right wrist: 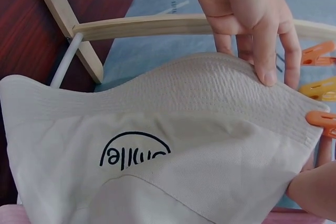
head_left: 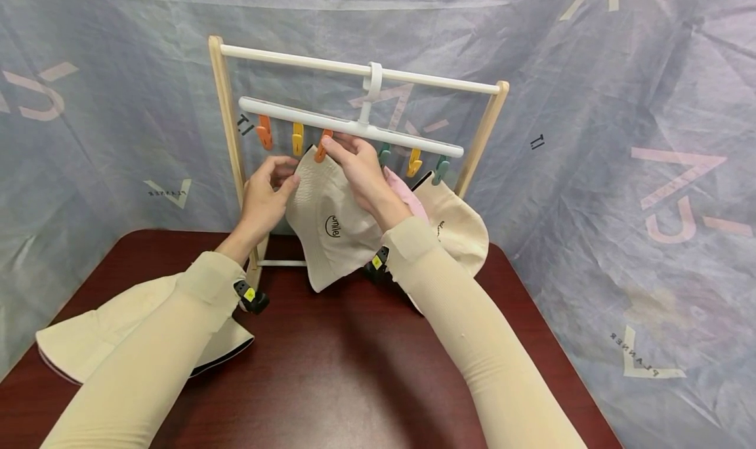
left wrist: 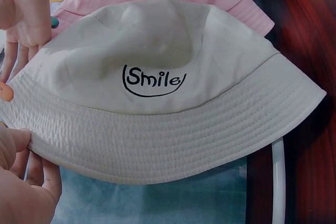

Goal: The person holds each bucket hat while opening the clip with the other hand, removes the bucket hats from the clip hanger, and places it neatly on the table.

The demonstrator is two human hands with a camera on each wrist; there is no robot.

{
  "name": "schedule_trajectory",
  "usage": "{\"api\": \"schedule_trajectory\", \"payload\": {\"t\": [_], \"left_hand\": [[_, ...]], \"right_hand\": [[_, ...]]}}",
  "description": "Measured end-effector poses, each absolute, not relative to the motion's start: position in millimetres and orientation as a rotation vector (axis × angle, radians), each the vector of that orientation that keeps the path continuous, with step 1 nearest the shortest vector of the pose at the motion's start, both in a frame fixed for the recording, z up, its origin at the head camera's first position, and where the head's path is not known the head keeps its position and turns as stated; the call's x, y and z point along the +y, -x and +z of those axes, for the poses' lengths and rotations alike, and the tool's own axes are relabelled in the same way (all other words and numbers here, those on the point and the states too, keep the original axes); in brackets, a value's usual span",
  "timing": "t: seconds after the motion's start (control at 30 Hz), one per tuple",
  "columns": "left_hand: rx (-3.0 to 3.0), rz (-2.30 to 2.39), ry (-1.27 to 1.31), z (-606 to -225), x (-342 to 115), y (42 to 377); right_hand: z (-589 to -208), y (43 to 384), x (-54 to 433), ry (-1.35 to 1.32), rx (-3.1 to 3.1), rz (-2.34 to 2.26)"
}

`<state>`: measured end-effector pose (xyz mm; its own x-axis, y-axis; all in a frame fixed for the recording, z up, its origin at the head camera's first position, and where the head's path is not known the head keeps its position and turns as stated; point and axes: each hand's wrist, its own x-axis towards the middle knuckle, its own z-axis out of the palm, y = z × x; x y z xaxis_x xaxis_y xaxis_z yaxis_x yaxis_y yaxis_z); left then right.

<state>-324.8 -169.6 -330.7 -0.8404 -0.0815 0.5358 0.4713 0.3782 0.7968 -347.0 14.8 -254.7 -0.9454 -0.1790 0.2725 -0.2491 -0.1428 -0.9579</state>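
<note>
A pale cream bucket hat (head_left: pixel 331 219) with "Smile" lettering hangs by its brim from an orange clip (head_left: pixel 321 148) on a white hanger bar (head_left: pixel 307 116). My left hand (head_left: pixel 266 196) pinches the brim edge, thumb in front and fingers behind, as the right wrist view shows of this hand (right wrist: pixel 252 30). At the clip is my right hand (head_left: pixel 363 170), its thumb on the clip's upper part and its other fingers behind, partly hidden by the hat. In the left wrist view the right hand (left wrist: pixel 26 14) reaches down close to the clip (left wrist: pixel 5 92).
Orange (head_left: pixel 264 132) and yellow (head_left: pixel 298 138) clips hang left of the hat. To its right hang a pink hat (head_left: pixel 407 190) and another cream hat (head_left: pixel 457 222). A wooden-ended rack (head_left: pixel 224 107) carries the hanger. More hats (head_left: pixel 112 311) lie on the dark red table (head_left: pixel 331 383), under my left forearm.
</note>
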Motion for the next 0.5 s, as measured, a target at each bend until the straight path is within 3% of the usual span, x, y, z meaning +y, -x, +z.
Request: {"api": "schedule_trajectory", "payload": {"t": [0.5], "left_hand": [[-2.118,-1.558,0.343,-330.8,-167.1,320.2]], "right_hand": [[-257.4,348.6,12.6,-0.479,-2.062,2.149]]}}
